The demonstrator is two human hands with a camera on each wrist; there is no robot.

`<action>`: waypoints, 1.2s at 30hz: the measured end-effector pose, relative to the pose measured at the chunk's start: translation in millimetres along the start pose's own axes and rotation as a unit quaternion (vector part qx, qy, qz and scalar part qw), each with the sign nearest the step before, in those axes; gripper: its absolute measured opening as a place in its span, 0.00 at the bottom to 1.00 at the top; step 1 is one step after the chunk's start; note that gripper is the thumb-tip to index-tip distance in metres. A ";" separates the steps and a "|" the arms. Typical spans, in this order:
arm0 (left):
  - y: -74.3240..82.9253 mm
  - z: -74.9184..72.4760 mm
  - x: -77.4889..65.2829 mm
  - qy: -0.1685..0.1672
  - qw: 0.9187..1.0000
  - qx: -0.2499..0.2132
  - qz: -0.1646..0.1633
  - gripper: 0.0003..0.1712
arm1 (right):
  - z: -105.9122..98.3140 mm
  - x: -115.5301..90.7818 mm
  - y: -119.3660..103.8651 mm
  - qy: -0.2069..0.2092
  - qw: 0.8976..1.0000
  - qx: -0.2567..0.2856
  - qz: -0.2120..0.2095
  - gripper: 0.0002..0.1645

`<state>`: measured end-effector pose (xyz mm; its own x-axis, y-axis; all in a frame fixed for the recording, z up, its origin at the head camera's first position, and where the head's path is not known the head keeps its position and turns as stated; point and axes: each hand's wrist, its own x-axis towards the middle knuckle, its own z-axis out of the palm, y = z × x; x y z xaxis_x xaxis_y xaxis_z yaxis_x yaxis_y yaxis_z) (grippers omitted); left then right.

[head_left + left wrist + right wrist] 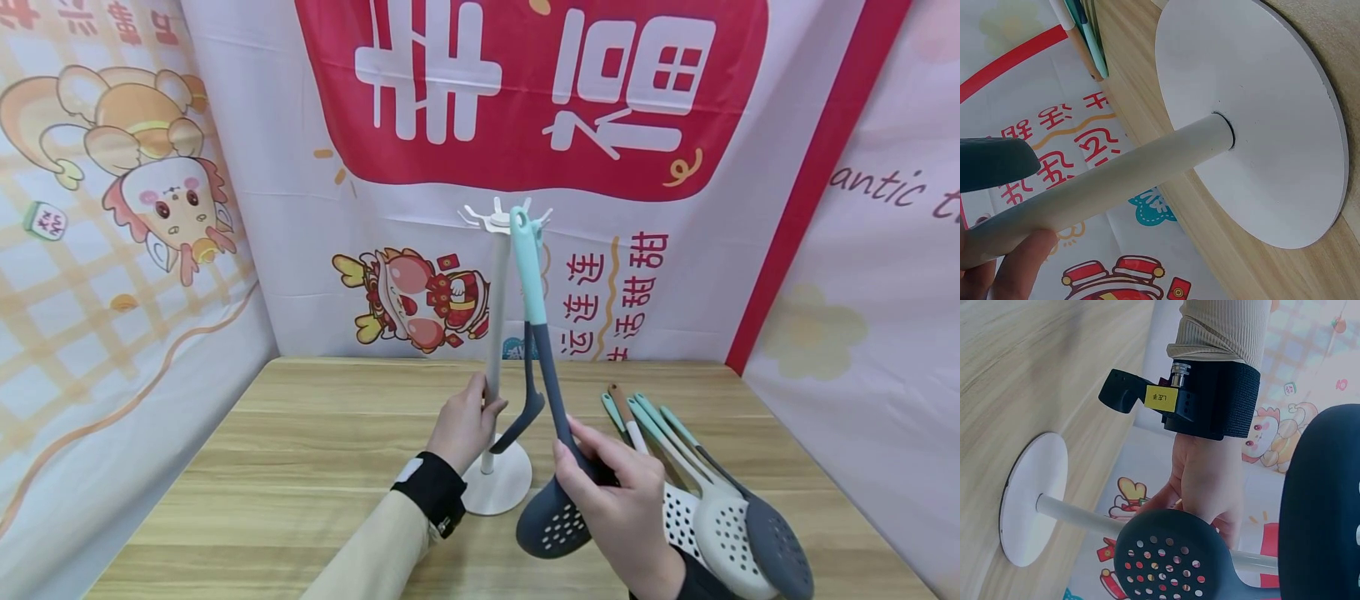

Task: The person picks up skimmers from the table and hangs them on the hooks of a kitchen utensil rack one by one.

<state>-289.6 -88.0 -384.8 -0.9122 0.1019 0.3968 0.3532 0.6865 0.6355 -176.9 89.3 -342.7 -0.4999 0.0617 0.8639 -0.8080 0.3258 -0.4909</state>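
Note:
My left hand [467, 421] grips the pole [497, 333] of a white utensil stand, above its round base [1260, 125]. The fingers and thumb of my right hand [618, 492] pinch a dark grey skimmer [553, 521] low on its shaft, near the perforated head. Its mint handle [530, 275] points up, with the holed end in front of the white hooks [498, 218]; whether it is on a hook I cannot tell. Behind it a second dark skimmer [1169, 556] hangs down beside the pole. The right wrist view does not show my right hand.
On the table's right side lie several utensils: a white skimmer [723, 525], a dark grey skimmer [783, 546], a white perforated one [678, 517], and a brown-and-white handle [624, 408]. A printed cloth [300, 275] hangs along the back edge of the wooden table [315, 450].

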 end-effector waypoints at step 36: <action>-1.9 3.2 -0.2 0.001 1.000 0.002 -0.006 0.10 | 10.0 -10.9 18.3 0.009 1.000 0.001 -0.021 0.19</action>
<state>-290.7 -87.0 -388.2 -0.9159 0.0934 0.3905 0.3423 0.6899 0.6379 -189.4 85.1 -362.3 -0.4608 0.0649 0.8851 -0.8286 0.3258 -0.4553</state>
